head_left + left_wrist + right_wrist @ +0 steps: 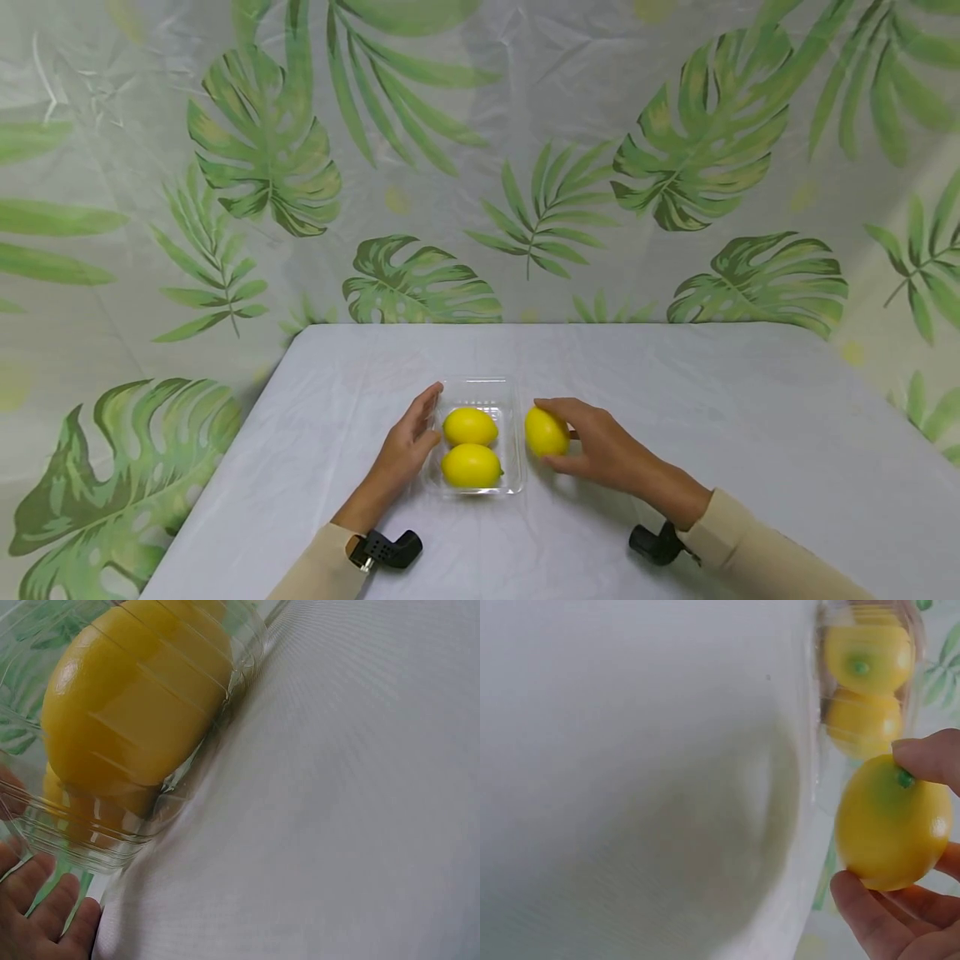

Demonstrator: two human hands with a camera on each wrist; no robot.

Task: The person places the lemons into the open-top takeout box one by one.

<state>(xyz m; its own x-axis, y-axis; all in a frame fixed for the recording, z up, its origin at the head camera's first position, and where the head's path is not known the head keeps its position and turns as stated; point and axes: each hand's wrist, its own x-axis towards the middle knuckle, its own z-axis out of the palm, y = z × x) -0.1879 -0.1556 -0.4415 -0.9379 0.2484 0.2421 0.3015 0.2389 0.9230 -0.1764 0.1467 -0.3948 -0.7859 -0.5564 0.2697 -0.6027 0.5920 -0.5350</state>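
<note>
A clear plastic container [512,479] stands on the table with two yellow lemons in it, a back lemon [469,427] and a front lemon [471,467]. My left hand [405,442] rests along the container's left side, its fingers fairly straight near the back corner. In the left wrist view, the fingers lie beside the clear wall, with one lemon [139,697] large behind it. To the right of the container, my right hand [603,446] pinches a third lemon [546,432] between thumb and fingers. The right wrist view shows this lemon [892,825] with its green stem end, apart from the container.
A white cloth covers the table [712,400]. Behind it hangs a pale backdrop [555,100] printed with green leaves. A black wrist camera [393,550] is strapped to the left wrist, and another black camera [656,543] sits at the right wrist.
</note>
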